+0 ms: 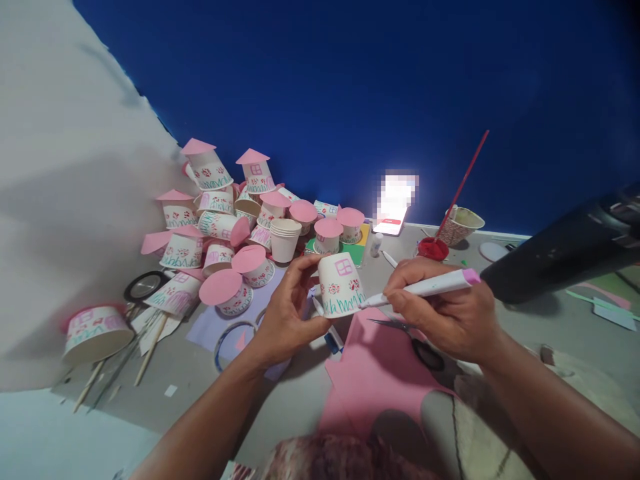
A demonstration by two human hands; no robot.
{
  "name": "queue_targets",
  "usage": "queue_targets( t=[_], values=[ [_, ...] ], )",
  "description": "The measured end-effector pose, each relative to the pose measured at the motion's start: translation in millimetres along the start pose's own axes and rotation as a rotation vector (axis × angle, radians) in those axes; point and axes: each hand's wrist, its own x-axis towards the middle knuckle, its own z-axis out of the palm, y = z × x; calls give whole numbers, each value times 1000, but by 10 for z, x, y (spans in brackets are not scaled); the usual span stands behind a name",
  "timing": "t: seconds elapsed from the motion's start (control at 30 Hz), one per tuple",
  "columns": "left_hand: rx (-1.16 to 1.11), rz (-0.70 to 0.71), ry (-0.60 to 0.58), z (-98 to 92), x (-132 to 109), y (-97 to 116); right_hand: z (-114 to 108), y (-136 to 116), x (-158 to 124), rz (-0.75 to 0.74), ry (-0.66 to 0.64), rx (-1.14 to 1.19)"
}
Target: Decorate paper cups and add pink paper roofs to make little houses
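Observation:
My left hand (287,313) grips an upturned white paper cup (340,283) that bears a pink window, red flowers and green grass strokes. My right hand (443,310) is closed on a white marker (425,287) with a pink end cap, and its tip touches the cup's lower right side. Just below the hands lie a pink paper sheet (375,373) and a pair of scissors (410,337). More markers (327,330) lie under the cup.
Several finished cup houses with pink roofs (220,220) are heaped at the back left, beside a stack of plain cups (285,240). A glowing phone (395,203), a red paint pot (433,249) with a brush, a bowl (463,225), tape rolls (145,287) and a black cylinder (560,253) surround the work spot.

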Motion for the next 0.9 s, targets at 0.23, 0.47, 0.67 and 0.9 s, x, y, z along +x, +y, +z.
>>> queue_targets(
  t=[0.23,0.47,0.67,0.9],
  values=[
    [-40,-43,0,7,2,35,-28,0,-37,-25,104,-48],
    [-40,-109,20,17,-1,61,-4,0,-8,-7,40,-3],
    [-111,-145,36,21,9,74,-46,-6,-27,-19,167,-59],
    [-140,-136,38,29,9,67,4,-3,-16,-8,116,-3]
  ],
)
